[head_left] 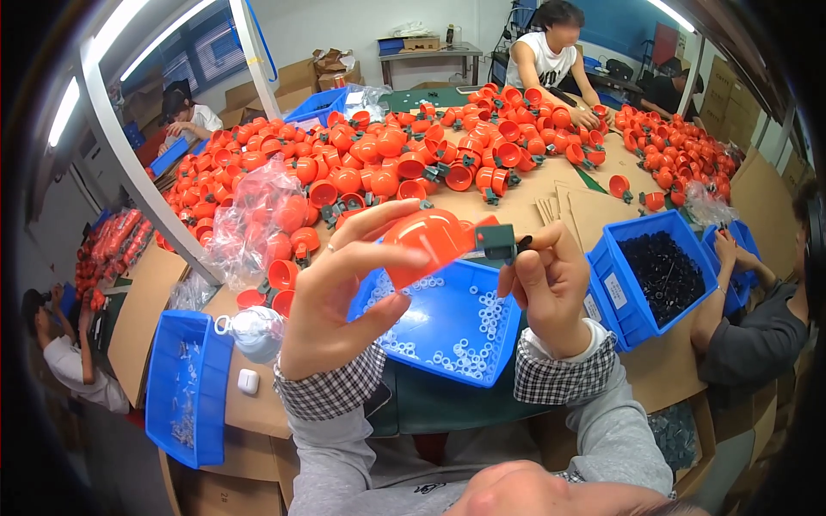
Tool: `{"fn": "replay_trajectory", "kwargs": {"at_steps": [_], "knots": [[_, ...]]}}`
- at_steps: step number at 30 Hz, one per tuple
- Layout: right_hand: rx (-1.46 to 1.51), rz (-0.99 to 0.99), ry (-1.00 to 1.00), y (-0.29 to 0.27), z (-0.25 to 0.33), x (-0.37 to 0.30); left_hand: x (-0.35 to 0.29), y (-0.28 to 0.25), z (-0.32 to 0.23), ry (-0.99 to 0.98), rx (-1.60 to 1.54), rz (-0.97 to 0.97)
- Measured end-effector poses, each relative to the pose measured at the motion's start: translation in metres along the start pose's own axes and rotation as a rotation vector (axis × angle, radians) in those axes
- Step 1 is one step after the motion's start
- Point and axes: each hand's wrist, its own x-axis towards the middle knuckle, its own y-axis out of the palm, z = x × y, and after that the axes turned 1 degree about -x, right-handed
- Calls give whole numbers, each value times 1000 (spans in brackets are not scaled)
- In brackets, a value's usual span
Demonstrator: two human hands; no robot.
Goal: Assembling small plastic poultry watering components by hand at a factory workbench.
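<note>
Red-orange glossy plastic stands out in the head view: a cup [434, 242] held above the blue tray [432, 320] of white rings [469, 358], the grip of the left hand [337, 292] curled around it. The right hand [555, 297] pinches a small black piece [523, 245], its shape hard to make out, at the dark green fitting [495, 241]. The step looks like joining piece to fitting; the next move probably calls for a steady cup and a straight push
</note>
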Motion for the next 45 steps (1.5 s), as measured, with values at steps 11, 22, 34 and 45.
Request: {"fn": "replay_trajectory", "kwargs": {"at_steps": [11,22,34,45], "knots": [[-370,27,-448,-1,-13,-3,5,6,2,-631,-23,24],[-482,-25,-538,1,-10,-3,2,3,8,-298,126,-294],[-92,-21,-170,2,-4,0,3,-6,0,129,-134,169],[-372,-95,-441,-1,-19,-3,3,13,7,-419,72,-36]]}}
